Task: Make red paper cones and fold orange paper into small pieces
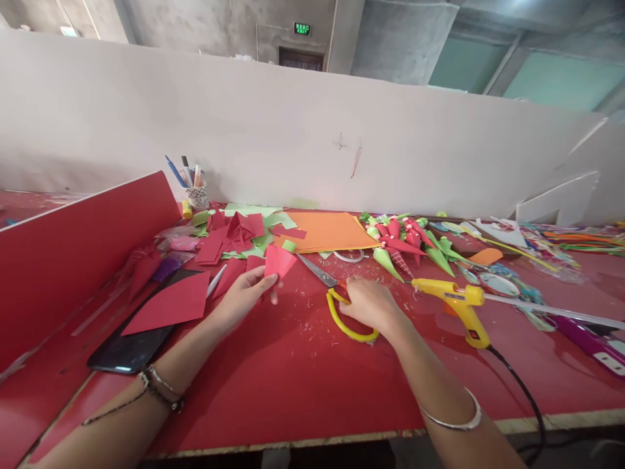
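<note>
My left hand [249, 290] pinches a small piece of red paper [279, 262] between thumb and fingers, raised a little over the red table. To its right, my right hand [368, 303] is closed around the yellow-handled scissors [349, 329]. The blades point up and left, their tips close to the red paper's right edge. A small light green piece [289, 246] shows just behind the red paper; whether the two touch I cannot tell. Cut red and green paper pieces [234, 234] lie heaped behind my left hand.
Orange sheets [322, 231] lie at the back. Red and green paper cones [403, 241] are piled right of them. A yellow glue gun [454, 299] with a black cord rests at right. A dark phone [127, 348] lies under red paper [170, 303] at left. A pen cup [197, 195] stands behind.
</note>
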### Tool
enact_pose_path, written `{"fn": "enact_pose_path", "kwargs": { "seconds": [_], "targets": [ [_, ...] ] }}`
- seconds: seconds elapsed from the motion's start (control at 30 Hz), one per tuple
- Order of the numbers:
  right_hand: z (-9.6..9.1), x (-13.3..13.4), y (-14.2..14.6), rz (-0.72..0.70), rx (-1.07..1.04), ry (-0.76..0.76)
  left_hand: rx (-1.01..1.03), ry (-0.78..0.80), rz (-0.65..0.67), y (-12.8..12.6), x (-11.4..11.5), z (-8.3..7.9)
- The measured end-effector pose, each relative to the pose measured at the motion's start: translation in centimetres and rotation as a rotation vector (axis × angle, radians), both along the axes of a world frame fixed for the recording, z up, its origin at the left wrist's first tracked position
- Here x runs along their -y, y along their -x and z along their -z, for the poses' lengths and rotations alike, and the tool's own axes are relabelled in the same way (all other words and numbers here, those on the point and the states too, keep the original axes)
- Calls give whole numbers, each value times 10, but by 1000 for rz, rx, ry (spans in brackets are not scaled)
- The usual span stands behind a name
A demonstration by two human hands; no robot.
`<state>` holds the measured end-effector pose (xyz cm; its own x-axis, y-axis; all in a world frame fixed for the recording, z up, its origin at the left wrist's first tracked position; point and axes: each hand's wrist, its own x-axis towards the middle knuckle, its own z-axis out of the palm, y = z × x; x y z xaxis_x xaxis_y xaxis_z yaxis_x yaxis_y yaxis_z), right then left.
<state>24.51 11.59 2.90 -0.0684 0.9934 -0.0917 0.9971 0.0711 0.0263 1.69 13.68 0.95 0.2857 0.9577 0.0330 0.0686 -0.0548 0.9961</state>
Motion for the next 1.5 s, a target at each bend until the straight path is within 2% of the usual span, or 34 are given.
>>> {"fn": "enact_pose_path", "kwargs": {
  "seconds": [0.17, 0.4, 0.6, 0.77, 0.83, 0.93, 1.07, 1.17, 1.23, 1.33, 1.5],
  "targets": [
    [1, 0, 1, 14, -81, -50, 229, 83, -58, 1, -2, -1],
    [13, -2, 8, -55, -66, -168, 342, 26, -51, 2, -2, -2],
    [13, -7, 1, -144, -168, -251, 358, 38, -99, 5, -4, -4],
    [11, -12, -1, -97, -372, -474, 210, -41, -186, 10, -4, -7],
    [11, -14, -1, -83, -458, -518, 199, -84, -218, 11, -3, -8],
    [12, -15, -3, -77, -602, -442, 229, -108, -212, 12, -2, -10],
    [14, -14, -3, -162, -796, -173, 154, -119, -229, 12, -2, -10],
    [12, -9, 0, -191, -844, -39, 142, -141, -254, 13, -2, -10],
    [9, -5, 3, -205, -839, -26, 185, -150, -253, 13, -3, -9],
    [3, -2, 6, -277, -789, -85, 250, -157, -260, 13, -4, -9],
    [0, -3, 7, -306, -701, -152, 196, -222, -245, 16, -4, -7]
  ]
}}
